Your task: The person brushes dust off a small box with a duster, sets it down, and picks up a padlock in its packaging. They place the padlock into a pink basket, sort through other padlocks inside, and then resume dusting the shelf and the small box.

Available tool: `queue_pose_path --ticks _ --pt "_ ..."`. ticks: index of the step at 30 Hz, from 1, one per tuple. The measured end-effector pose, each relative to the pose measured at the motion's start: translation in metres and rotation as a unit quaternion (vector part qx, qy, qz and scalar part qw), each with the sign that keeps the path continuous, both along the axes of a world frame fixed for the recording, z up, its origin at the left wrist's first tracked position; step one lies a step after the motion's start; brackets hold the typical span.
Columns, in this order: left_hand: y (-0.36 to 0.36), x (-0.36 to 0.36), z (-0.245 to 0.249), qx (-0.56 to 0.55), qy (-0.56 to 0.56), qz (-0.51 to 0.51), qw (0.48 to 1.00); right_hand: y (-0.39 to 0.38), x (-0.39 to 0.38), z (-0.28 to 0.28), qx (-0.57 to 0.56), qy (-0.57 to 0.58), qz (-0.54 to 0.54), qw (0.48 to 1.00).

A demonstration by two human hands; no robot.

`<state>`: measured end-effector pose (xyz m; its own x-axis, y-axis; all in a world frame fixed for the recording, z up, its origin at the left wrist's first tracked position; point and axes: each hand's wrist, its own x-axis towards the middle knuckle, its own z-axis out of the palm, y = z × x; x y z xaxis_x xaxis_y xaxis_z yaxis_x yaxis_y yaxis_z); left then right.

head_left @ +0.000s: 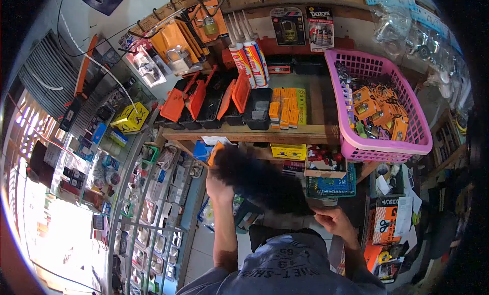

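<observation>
A black, fluffy duster [262, 180], blurred, stretches between my two hands in front of the wooden shelf. My right hand [333, 221] is closed round its lower right end. At its other end, my left hand [220, 188] is raised and closed on a small orange box [216, 153], partly covered by the dark fibres. Behind my hands, black bins with orange lids [239, 94] line the shelf [254, 133]. Small orange boxes [285, 107] are stacked beside them.
A pink basket [379, 147] full of orange packets stands at the right. Silicone tubes [254, 58] rise behind the bins. Padlocks [178, 58] hang above left. A glass display case [145, 213] runs along my left. Below the shelf sits a teal basket [331, 188].
</observation>
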<state>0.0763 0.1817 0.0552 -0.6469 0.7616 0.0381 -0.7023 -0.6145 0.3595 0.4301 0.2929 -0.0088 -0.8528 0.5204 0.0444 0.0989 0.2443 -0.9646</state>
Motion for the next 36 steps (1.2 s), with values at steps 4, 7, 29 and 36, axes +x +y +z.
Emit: queue_pose_path --ticks 4,7,29,36 --pt "0.006 -0.009 -0.022 0.14 0.05 -0.094 0.984 -0.002 -0.001 0.004 0.068 -0.021 0.038 0.997" --pt "0.0 -0.005 -0.006 -0.041 0.1 -0.014 0.994 -0.001 0.001 -0.004 0.007 0.043 -0.03 0.999" --pt "-0.004 0.016 0.04 -0.031 0.059 0.085 0.994 0.018 0.022 0.032 -0.112 -0.068 -0.009 0.991" --pt "0.005 0.04 0.006 -0.339 0.148 -0.005 0.929 0.009 -0.016 -0.012 -0.127 0.143 -0.024 0.981"
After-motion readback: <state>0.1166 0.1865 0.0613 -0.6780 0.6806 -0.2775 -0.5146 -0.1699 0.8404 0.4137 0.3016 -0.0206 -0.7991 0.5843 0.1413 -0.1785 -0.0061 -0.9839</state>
